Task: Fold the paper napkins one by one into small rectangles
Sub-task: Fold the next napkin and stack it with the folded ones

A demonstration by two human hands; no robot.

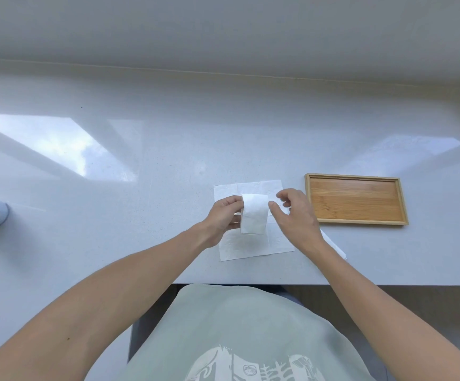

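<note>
On the pale counter (168,133), your left hand (223,215) pinches one folded napkin (254,214); your right hand (292,213) hovers spread. Flat napkins (245,248) remain; the tray (356,199) is empty.

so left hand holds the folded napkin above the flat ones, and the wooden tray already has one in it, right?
Not quite. The head view shows the wooden tray holding nothing. The left hand does hold the folded napkin above the flat napkins.

Shirt print: a pale graphic on the grey-green shirt (239,339) at the bottom edge, with marks resembling characters, cut off and not legible.
Elsewhere: no readable text, brand, number or sign.
</note>
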